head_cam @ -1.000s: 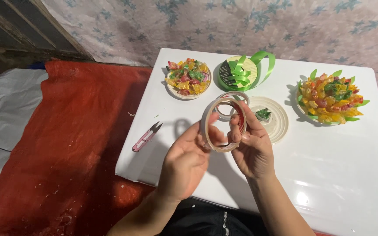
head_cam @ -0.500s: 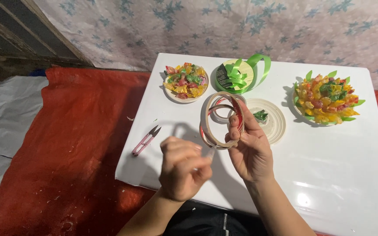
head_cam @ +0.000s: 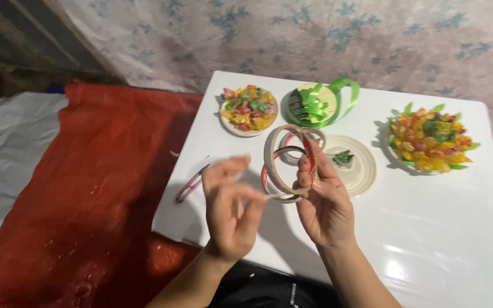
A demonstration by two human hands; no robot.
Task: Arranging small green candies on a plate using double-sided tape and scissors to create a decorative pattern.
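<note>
Left hand [head_cam: 232,211] nearest, raised over the bench [head_cam: 440,239] edge, fingers loosely curled, pinched on what looks like a thin tape end; blurred, grip unclear. Right hand [head_cam: 323,202] clamped on the tape roll [head_cam: 285,168], held upright on edge above the bench. Roll judged light, stiff, thin-walled; best gripped across the rim. Snips [head_cam: 189,185] left of the hands. Beyond: pale lid [head_cam: 358,171], ribbon spool [head_cam: 315,105], two bright candy dishes [head_cam: 246,108] [head_cam: 432,137].
</note>
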